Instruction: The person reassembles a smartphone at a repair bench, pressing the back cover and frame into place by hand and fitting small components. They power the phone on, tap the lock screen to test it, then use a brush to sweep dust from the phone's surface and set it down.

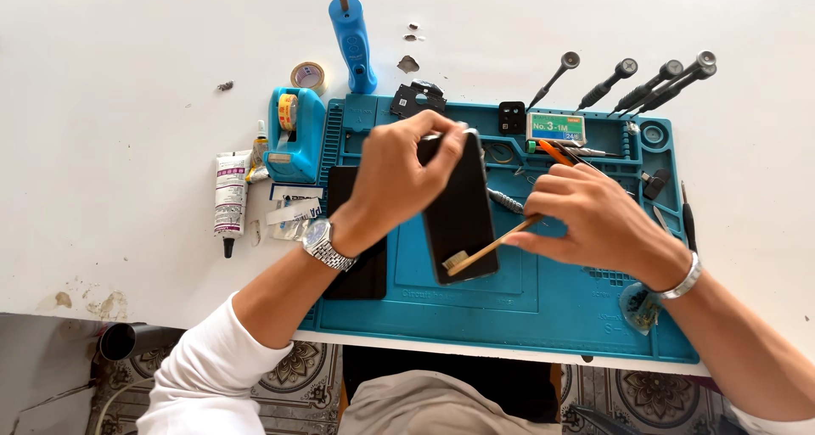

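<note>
My left hand grips the top end of a black phone and holds it tilted over the teal work mat. My right hand holds a small brush with a tan wooden handle. Its bristles rest on the lower end of the phone's dark face. A second flat black panel lies on the mat under my left wrist, which wears a metal watch.
A row of black precision screwdrivers lies past the mat's far right edge. A blue tape dispenser, a tape roll, a white glue tube, a blue tool and a small box are also here.
</note>
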A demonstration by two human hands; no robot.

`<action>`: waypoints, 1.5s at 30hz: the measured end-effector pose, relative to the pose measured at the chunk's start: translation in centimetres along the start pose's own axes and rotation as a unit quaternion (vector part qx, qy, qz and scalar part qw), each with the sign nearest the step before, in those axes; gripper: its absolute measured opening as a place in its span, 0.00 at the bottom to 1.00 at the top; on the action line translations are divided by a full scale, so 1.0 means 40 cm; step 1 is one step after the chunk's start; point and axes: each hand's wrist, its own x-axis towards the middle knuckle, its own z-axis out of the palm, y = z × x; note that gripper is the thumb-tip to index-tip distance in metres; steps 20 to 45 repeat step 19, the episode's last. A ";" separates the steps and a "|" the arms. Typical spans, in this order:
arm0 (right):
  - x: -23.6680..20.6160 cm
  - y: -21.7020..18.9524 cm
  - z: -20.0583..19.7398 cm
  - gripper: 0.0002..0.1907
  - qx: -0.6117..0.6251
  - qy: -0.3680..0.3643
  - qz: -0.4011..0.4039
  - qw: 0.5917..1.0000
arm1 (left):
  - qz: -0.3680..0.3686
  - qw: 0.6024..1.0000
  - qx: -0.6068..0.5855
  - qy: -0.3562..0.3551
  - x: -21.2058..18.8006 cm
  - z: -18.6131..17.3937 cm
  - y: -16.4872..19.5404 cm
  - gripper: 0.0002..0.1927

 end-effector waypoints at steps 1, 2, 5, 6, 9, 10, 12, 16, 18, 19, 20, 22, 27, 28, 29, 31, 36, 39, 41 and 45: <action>0.001 -0.011 -0.003 0.21 -0.012 0.010 -0.005 1.000 | -0.026 0.999 0.023 -0.014 0.009 -0.008 -0.002 0.13; -0.002 -0.025 -0.005 0.20 -0.024 0.018 -0.008 1.000 | -0.052 0.997 0.044 -0.028 0.014 -0.014 -0.004 0.14; 0.012 -0.067 -0.029 0.25 -0.113 0.163 -0.112 0.974 | 0.012 0.991 0.132 -0.021 0.007 -0.013 0.009 0.11; 0.025 -0.086 -0.039 0.26 -0.132 0.175 -0.124 0.968 | 0.054 0.984 0.171 -0.006 0.007 -0.023 0.013 0.10; 0.044 -0.164 -0.030 0.25 -0.162 0.199 -0.183 0.949 | 0.074 0.989 0.117 0.042 -0.001 -0.026 0.020 0.10; 0.053 -0.187 -0.023 0.22 -0.168 0.202 -0.223 0.939 | 0.061 0.994 0.075 0.046 0.001 -0.024 0.019 0.10; 0.075 -0.240 0.011 0.16 -0.186 0.221 -0.287 0.913 | 0.030 0.998 -0.013 0.053 -0.010 -0.013 0.020 0.11; 0.142 -0.345 0.088 0.16 -0.148 0.259 -0.341 0.892 | -0.160 0.905 -0.394 -0.011 -0.018 0.010 0.010 0.12; 0.154 -0.366 0.103 0.16 -0.155 0.267 -0.343 0.887 | -0.174 0.896 -0.409 -0.009 -0.025 0.010 -0.006 0.12; 0.159 -0.368 0.110 0.17 -0.159 0.269 -0.342 0.886 | -0.215 0.871 -0.442 0.018 -0.023 0.011 -0.018 0.12; 0.159 -0.368 0.110 0.17 -0.159 0.269 -0.342 0.886 | -0.215 0.871 -0.442 0.018 -0.023 0.011 -0.018 0.12; 0.159 -0.368 0.110 0.17 -0.159 0.269 -0.342 0.886 | -0.215 0.871 -0.442 0.018 -0.023 0.011 -0.018 0.12; 0.159 -0.368 0.110 0.17 -0.159 0.269 -0.342 0.886 | -0.215 0.871 -0.442 0.018 -0.023 0.011 -0.018 0.12; 0.159 -0.368 0.110 0.17 -0.159 0.269 -0.342 0.886 | -0.215 0.871 -0.442 0.018 -0.023 0.011 -0.018 0.12; 0.159 -0.368 0.110 0.17 -0.159 0.269 -0.342 0.886 | -0.215 0.871 -0.442 0.018 -0.023 0.011 -0.018 0.12; 0.159 -0.368 0.110 0.17 -0.159 0.269 -0.342 0.886 | -0.215 0.871 -0.442 0.018 -0.023 0.011 -0.018 0.12; 0.159 -0.368 0.110 0.17 -0.159 0.269 -0.342 0.886 | -0.215 0.871 -0.442 0.018 -0.023 0.011 -0.018 0.12; 0.159 -0.368 0.110 0.17 -0.159 0.269 -0.342 0.886 | -0.215 0.871 -0.442 0.018 -0.023 0.011 -0.018 0.12; 0.159 -0.368 0.110 0.17 -0.159 0.269 -0.342 0.886 | -0.215 0.871 -0.442 0.018 -0.023 0.011 -0.018 0.12; 0.159 -0.368 0.110 0.17 -0.159 0.269 -0.342 0.886 | -0.215 0.871 -0.442 0.018 -0.023 0.011 -0.018 0.12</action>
